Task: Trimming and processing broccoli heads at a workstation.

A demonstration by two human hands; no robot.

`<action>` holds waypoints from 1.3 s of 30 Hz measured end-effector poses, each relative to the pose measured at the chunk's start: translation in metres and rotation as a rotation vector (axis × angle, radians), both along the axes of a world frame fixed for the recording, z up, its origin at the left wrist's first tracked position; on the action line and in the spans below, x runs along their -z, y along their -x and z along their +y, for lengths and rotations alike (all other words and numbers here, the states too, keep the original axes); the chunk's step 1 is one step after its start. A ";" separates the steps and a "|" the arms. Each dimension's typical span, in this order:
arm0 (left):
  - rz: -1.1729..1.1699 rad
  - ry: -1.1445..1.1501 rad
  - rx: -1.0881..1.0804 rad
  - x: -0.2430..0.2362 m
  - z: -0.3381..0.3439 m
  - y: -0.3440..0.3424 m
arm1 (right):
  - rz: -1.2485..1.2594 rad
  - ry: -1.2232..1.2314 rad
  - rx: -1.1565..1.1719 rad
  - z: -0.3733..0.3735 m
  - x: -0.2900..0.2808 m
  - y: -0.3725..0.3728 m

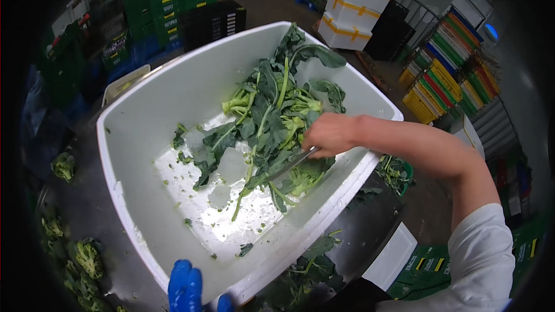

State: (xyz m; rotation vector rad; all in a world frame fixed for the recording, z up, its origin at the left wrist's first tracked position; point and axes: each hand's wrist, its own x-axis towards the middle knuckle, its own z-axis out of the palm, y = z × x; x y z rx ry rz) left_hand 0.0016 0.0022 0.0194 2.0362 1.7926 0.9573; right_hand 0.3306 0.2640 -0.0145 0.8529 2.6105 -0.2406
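so the right hand (329, 134) is gripping a knife (291, 166), bare fist closing around the handle, and the blade is angling down into a heap of leafy broccoli (266, 104). that heap is sitting inside a white foam tub (136, 162), mostly toward the far and right sides, leaves tangling every which way.

what's worrying me is slipping: chunks of ice (232, 164) are lying right beside the greens, so if that bare skin is getting wet or cold, the handle could be twisting in the fist. the leaves are also covering a lot around the blade, so a cut could be landing off the stem, or the tip could be gouging the foam.

the left hand (186, 286), in a blue glove, is lying over the near rim. part of it is running out of view, so i can't tell whether it's clamping or just resting. it isn't steadying the broccoli anyway, meaning a stalk could be rolling under pressure. and if nothing's really bracing the tub, it could be sliding on the tabletop (124, 271) and bumping the loose broccoli heads (88, 257) on the left.
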 end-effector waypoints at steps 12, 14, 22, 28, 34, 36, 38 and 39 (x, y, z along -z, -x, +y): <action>-0.023 -0.019 -0.048 0.008 0.008 -0.002 | -0.321 0.340 0.258 0.025 0.098 0.033; -0.019 -0.025 -0.040 0.008 0.009 -0.002 | -0.289 0.238 0.160 0.024 0.093 0.038; -0.074 -0.084 -0.013 0.021 0.000 0.005 | 0.010 0.043 0.222 0.020 0.021 0.023; -0.089 -0.179 -0.039 0.029 -0.004 0.004 | 0.319 -0.064 0.394 0.001 -0.037 0.008; -0.225 -0.241 0.026 0.028 -0.005 0.003 | 0.548 -0.393 0.223 -0.064 -0.138 0.007; -0.302 -0.227 0.020 0.025 -0.013 0.001 | 0.651 -0.416 0.142 -0.091 -0.155 0.003; -0.646 -0.099 0.052 0.018 -0.020 -0.010 | 0.877 -0.177 0.240 -0.125 -0.169 0.006; -0.805 -0.040 0.096 0.013 -0.023 -0.020 | 0.894 -0.058 0.289 -0.136 -0.169 0.001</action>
